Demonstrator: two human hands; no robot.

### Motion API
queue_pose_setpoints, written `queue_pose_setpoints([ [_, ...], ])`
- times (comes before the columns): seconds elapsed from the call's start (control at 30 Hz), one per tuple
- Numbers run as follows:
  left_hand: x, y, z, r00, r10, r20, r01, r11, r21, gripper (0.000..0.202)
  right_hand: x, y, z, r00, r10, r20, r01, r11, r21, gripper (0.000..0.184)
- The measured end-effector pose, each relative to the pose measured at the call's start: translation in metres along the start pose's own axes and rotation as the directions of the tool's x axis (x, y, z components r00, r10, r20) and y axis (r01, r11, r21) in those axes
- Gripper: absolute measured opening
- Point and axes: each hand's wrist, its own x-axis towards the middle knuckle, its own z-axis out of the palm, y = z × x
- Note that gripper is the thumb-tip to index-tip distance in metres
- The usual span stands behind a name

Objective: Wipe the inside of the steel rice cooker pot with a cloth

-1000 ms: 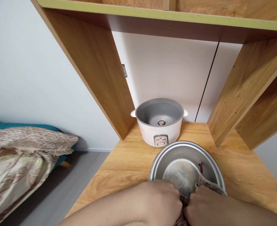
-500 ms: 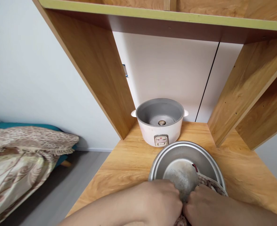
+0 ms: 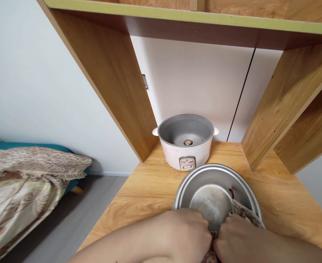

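Observation:
Both of my fists meet over the near side of a round metal inner pot (image 3: 190, 191) standing on the wooden desktop. My left hand (image 3: 191, 233) and my right hand (image 3: 236, 235) are closed around a brown patterned cloth (image 3: 245, 212). The cloth shows between the fists and beyond the right one, where it lies against the pot's right wall with a dark red loop at its end. Wrists and knuckles hide the near rim. Just behind the pot sits a white rice cooker body (image 3: 169, 155), lidless, with its grey inside and central heating knob showing.
Wooden uprights (image 3: 103, 80) flank the cooker on left and right, under a shelf with a yellow-green edge (image 3: 161, 14). A white back panel (image 3: 194, 80) closes the rear. Left of the desk, a bed with a patterned cover (image 3: 35, 175) stands on a grey floor.
The cloth's red loop has shifted slightly right along the pot's inside. A bit more cloth shows between my fists, which have barely moved.

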Motion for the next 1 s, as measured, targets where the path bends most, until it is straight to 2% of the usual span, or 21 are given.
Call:
queue_pose_setpoints([
  [0.13, 0.000, 0.000, 0.001, 1.000, 0.000, -0.009, 0.000, 1.000, 0.000, 0.030, 0.001, 0.001, 0.001, 1.000, 0.000, 0.006, -0.001, 0.999, 0.052, 0.041],
  [0.2, 0.000, -0.002, 0.004, 0.999, 0.016, -0.052, -0.016, 1.000, -0.007, 0.031, 0.002, 0.001, -0.001, 1.000, 0.007, 0.008, -0.007, 0.998, 0.058, 0.040],
  [0.3, 0.002, -0.006, 0.011, 0.993, 0.029, -0.114, -0.035, 0.998, -0.048, 0.046, 0.003, 0.000, -0.003, 0.999, 0.015, 0.042, -0.016, 1.000, 0.016, 0.039],
  [0.43, 0.003, -0.008, 0.015, 0.995, 0.022, -0.101, -0.028, 0.998, -0.062, 0.060, 0.003, 0.002, 0.004, 0.998, 0.001, 0.063, 0.001, 1.000, -0.020, 0.037],
  [0.6, 0.002, -0.005, 0.010, 0.999, 0.003, -0.048, -0.003, 1.000, -0.018, 0.040, 0.001, 0.009, 0.022, 1.000, -0.025, -0.013, 0.025, 0.999, 0.030, 0.027],
  [0.73, 0.001, -0.004, 0.006, 1.000, 0.011, -0.016, -0.011, 1.000, -0.004, 0.029, 0.000, 0.008, 0.021, 0.998, -0.055, -0.044, 0.056, 0.998, 0.015, 0.027],
  [0.9, 0.001, -0.004, 0.007, 1.000, 0.007, -0.024, -0.007, 1.000, -0.002, 0.034, -0.001, 0.003, 0.007, 0.999, -0.047, -0.028, 0.046, 0.998, -0.033, 0.033],
  [1.0, 0.001, -0.004, 0.006, 0.999, 0.017, -0.037, -0.018, 1.000, -0.021, 0.046, 0.001, 0.002, 0.011, 0.998, -0.029, -0.062, 0.027, 0.999, -0.023, 0.038],
])
